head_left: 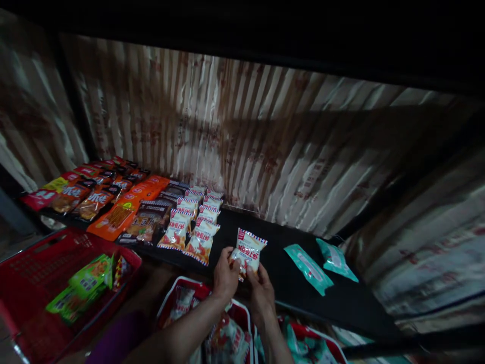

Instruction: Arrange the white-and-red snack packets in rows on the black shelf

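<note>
Between my two hands is a white snack packet [249, 248] with red lettering and a striped top edge, held upright over the front of the black shelf [273, 242]. My left hand [227, 273] grips its lower left side, and my right hand [261, 288] grips its lower right side. Left of my hands, two columns of matching white packets [202, 237] stand on the shelf, one behind another. Below my forearms, a red basket with a white rim [246, 309] holds more packets of a similar look.
Brown packets [146, 220], orange packets [117, 217] and red packets [47, 194] fill the shelf's left. Two teal packets [310, 268] lie right. A red basket [34, 263] with green packets [89, 278] stands lower left; another basket [316, 333] holds teal packets. Corrugated sheeting backs the shelf.
</note>
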Tool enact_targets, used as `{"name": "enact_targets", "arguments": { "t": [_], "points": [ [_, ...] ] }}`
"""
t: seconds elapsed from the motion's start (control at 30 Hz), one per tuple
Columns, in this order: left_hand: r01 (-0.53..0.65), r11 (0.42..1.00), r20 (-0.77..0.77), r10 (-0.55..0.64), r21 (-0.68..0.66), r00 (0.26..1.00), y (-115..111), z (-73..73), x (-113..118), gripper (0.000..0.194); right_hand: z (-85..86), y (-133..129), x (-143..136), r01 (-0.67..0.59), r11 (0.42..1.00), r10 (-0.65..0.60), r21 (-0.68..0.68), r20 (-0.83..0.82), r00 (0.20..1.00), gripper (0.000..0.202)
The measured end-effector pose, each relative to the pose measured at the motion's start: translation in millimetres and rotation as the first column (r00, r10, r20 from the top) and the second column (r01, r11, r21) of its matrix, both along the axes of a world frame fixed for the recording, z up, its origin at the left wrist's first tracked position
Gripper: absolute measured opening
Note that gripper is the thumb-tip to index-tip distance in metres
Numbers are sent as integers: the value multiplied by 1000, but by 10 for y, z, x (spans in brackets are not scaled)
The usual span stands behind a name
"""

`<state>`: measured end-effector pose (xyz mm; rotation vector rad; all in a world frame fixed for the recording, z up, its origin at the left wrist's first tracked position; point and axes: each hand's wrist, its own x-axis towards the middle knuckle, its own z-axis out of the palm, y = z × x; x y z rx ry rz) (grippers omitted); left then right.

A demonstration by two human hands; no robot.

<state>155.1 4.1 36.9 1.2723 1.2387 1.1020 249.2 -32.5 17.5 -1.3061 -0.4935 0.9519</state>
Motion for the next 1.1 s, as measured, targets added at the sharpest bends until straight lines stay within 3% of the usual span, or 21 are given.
{"name": "enact_targets", "arguments": {
  "t": [0.1, 0.2, 0.4, 0.53, 0.73, 0.9, 1.1],
  "points": [
    [-67, 997, -195, 72, 32, 978, 474, 212, 237, 40, 47, 589, 189, 26, 1000, -26, 13, 26, 999, 70],
    [-96, 992, -258, 115, 86, 959, 924, 278, 452, 43, 59, 1160, 313, 3, 998, -9, 60, 94, 996, 67],
    [-255, 944, -185, 294, 209, 938, 1493, -47, 724, 45, -199, 1955, 459, 36, 989, -47, 145, 70, 996, 58],
    [-302, 919, -176, 351, 255, 920, 1700, -229, 796, 45, -321, 2173, 509, 93, 991, -114, 101, 226, 968, 59],
    [-344, 898, -187, 401, 276, 897, 1906, -398, 824, 44, -403, 2372, 538, -17, 994, -21, 106, 345, 938, 55],
    [-332, 902, -203, 392, 276, 897, 1957, -477, 819, 43, -501, 2457, 569, -53, 987, -12, 152, 398, 917, 44],
    [-311, 889, -283, 410, 335, 867, 1945, -520, 778, 44, -524, 2454, 542, 11, 990, -79, 137, 505, 859, 37]
  ]
}}
